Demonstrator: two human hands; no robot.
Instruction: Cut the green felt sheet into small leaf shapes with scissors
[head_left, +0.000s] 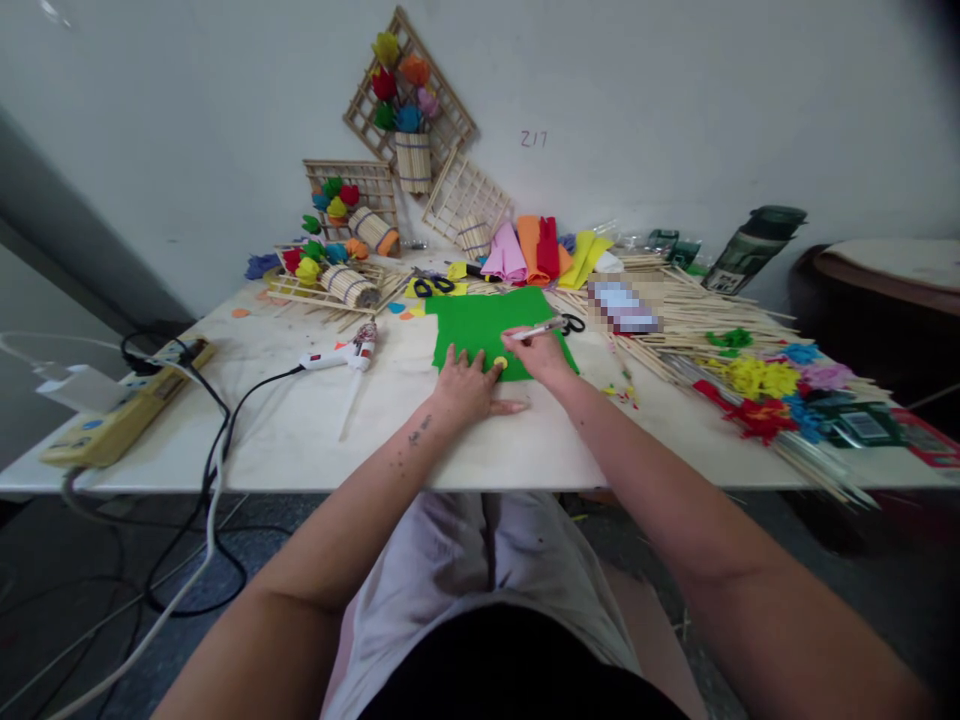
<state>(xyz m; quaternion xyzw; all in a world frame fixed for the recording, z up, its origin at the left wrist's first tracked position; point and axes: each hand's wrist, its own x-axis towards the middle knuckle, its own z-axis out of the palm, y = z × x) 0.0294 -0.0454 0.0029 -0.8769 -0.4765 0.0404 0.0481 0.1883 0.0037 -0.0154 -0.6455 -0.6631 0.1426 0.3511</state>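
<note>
Left hand: the left hand (469, 378) is laid palm down on the near edge of the green felt sheet (491, 325), fingers spread apart and flat; nothing is gripped.
Right hand: the right hand (541, 357) is closed around a white pen (538, 329), whose tip is directed left, over the felt.
Yellow piece: a small yellow round piece (500, 363) is seen on the felt between the two hands, just beside the left fingertips; whether it is touched cannot be told.
Green felt sheet: it is laid flat on the white table (315, 440), at the centre, directly ahead of the person.
Glue gun: a white glue gun (341, 355) is lying on the table to the left of the felt, well apart from the left hand.
Scissors: one black pair of scissors (573, 323) is placed at the right edge of the felt, just beyond the right hand; a second black-handled pair (433, 287) is lying behind the felt.
Folded felt: pink, orange, red and yellow folded sheets (540, 250) are stacked behind the green sheet.
Sticks: a pile of wooden sticks (697, 320) is spread at the right, with felt flowers (765, 395) on top.
Lattice frames: stick frames with flowers (409, 105) are leaned against the wall.
Power strip: a yellow power strip (120, 415) is positioned at the far left table edge.
</note>
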